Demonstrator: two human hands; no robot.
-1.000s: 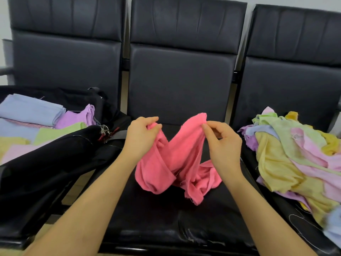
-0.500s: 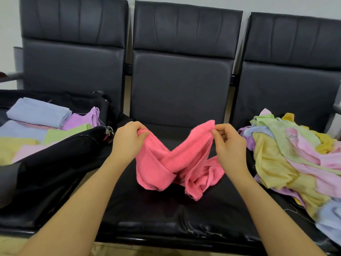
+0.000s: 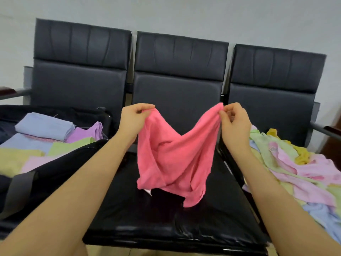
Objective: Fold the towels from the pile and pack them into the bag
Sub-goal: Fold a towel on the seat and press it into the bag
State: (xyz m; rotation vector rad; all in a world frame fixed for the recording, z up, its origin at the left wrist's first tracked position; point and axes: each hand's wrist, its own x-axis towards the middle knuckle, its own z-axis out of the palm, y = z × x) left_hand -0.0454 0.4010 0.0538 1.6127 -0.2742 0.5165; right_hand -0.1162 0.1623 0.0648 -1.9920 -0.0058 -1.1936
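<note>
A pink towel (image 3: 173,159) hangs crumpled above the middle seat (image 3: 166,222), lifted clear of it. My left hand (image 3: 132,120) pinches its upper left corner. My right hand (image 3: 234,122) pinches its upper right corner. The towel sags in a V between them. On the left seat lies an open black bag (image 3: 55,170) holding several folded towels (image 3: 44,124) in blue, purple, green, yellow and pink. The pile of loose towels (image 3: 299,167) covers the right seat.
Three dark padded chairs stand in a row against a pale wall, their backrests (image 3: 177,93) rising behind the towel. Armrests (image 3: 326,129) stick out at both ends of the row. The bag's flap (image 3: 18,193) droops over the left seat's front edge.
Both hands have risen and moved apart, lifting the pink towel off the middle seat and spreading its top edge. The view has tilted upward.
</note>
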